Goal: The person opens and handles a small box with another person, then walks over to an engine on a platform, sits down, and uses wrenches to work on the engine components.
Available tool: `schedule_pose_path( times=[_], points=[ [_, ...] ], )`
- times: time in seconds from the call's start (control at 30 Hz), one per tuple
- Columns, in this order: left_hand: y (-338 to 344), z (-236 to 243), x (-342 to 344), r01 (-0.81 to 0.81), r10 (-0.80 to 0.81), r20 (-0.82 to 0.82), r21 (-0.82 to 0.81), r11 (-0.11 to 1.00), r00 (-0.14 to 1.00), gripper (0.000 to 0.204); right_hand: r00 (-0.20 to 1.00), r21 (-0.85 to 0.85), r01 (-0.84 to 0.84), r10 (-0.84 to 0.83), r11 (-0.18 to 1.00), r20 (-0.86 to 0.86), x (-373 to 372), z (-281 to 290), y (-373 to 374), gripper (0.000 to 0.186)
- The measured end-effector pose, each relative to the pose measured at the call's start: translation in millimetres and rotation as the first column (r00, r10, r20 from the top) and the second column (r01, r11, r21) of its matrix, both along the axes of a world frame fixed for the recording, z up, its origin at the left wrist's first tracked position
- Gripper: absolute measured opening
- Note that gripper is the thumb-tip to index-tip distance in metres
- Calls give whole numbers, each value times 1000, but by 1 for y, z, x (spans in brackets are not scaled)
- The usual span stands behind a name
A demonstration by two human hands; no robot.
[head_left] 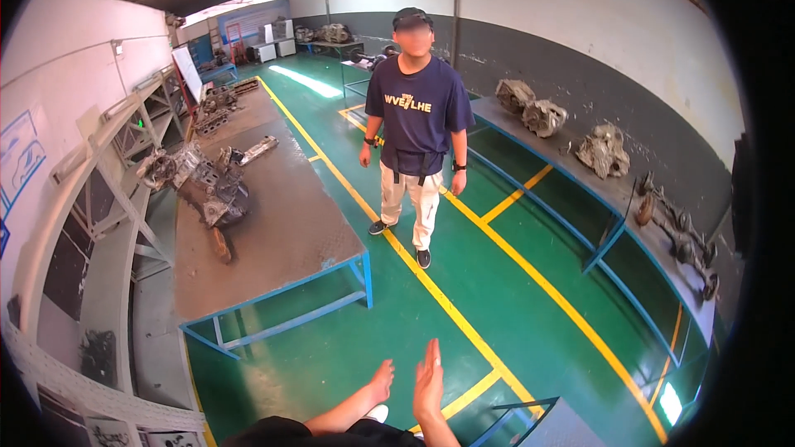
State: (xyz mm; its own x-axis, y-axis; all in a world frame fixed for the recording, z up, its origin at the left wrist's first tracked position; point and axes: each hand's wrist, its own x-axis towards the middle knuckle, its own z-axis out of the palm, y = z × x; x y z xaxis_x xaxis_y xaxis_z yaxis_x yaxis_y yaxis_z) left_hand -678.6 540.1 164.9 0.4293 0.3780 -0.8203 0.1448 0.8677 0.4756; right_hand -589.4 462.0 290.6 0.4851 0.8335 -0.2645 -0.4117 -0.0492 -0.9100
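Note:
My left hand (383, 381) and my right hand (428, 379) are raised side by side in front of me, low in the view, with a small gap between them. The right one is held upright and flat with its fingers stretched out together. My left hand is turned inward toward the right, its fingers partly foreshortened but looking loosely extended. Neither hand holds or touches anything. Beneath them lies the green floor (331, 356). Closest to them is the corner of a grey-topped table (563, 426) at the lower right.
A person (420, 116) in a dark T-shirt stands ahead, arms hanging down. To the left, a blue-framed workbench (290, 257) carries a greasy engine assembly (203, 182). Along the right wall, a long bench (571, 149) bears gearbox housings (603, 151) and axle parts (679, 236). Metal shelving (108, 223) lines the left.

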Motion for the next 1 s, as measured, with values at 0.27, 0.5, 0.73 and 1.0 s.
schedule_pose_path(
  times=[0.27, 0.5, 0.73, 1.0],
  points=[
    [7, 176, 64, 146, -233, 449, 221, 964, 863, 75, 791, -273, 100, 91, 957, 606, 9, -64, -34, 61],
    [-45, 181, 81, 29, -570, 74, 985, 170, 818, 51, 906, 61, 309, -275, 949, -321, 10, -59, -61, 69],
    [-58, -56, 61, 707, -823, -347, 702, 90, 450, 50, 638, 276, 722, -456, 634, -620, 12, 16, -132, 71],
    [-200, 67, 114, 816, -813, 169, 70, 574, 558, 61, 161, 337, 770, -677, 541, 718, -14, -79, -192, 60]
  ],
)
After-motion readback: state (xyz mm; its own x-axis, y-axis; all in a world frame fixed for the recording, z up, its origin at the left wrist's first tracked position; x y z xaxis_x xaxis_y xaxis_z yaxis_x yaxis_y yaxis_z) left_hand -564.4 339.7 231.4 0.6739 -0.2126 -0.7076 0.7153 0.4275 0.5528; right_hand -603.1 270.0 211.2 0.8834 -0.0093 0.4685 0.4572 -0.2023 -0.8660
